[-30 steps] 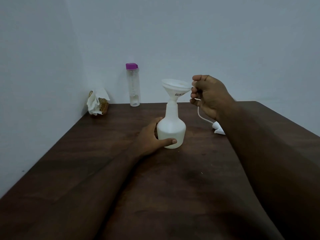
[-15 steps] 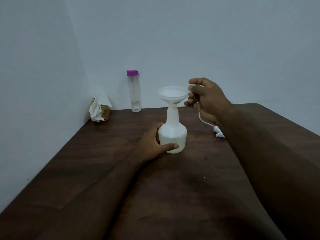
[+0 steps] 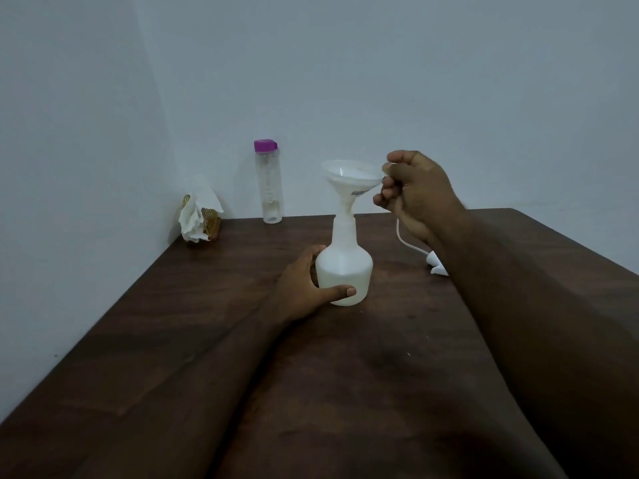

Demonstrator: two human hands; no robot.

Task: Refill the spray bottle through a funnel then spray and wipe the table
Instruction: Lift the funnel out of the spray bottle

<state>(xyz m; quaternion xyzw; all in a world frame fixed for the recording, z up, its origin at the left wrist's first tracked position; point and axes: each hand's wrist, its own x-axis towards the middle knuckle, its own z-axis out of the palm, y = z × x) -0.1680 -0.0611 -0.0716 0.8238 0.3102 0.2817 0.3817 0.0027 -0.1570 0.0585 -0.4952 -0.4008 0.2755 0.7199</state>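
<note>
While the head camera looks down along both forearms, the spray bottle [image 3: 344, 271] stands upright on the dark wooden table [image 3: 207, 340], near its middle. It is white and half see-through, with a wide round body and a narrow neck, and it has no top on it. The left hand [image 3: 304, 285] grasps the body from the left side: the thumb lies across the front, low on the body, and the fingers curl around the back.

A white funnel [image 3: 351, 179] sits with its stem in the neck of the spray bottle, and its bowl leans a little to the right. The right hand [image 3: 415, 195] pinches the right edge of the bowl between the thumb and the curled fingers (a small tab on the rim seems to be the place, but it is mostly covered).

On the table behind the right forearm lies the white spray head [image 3: 436, 267], and its thin tube [image 3: 403, 238] curves up behind the right hand. At the back edge, against the wall [image 3: 380, 81], stands a tall clear bottle [image 3: 270, 191] with a purple cap [image 3: 265, 145]. In the left corner, a crumpled white tissue [image 3: 193, 219] sticks out of a brown holder [image 3: 212, 226].
</note>
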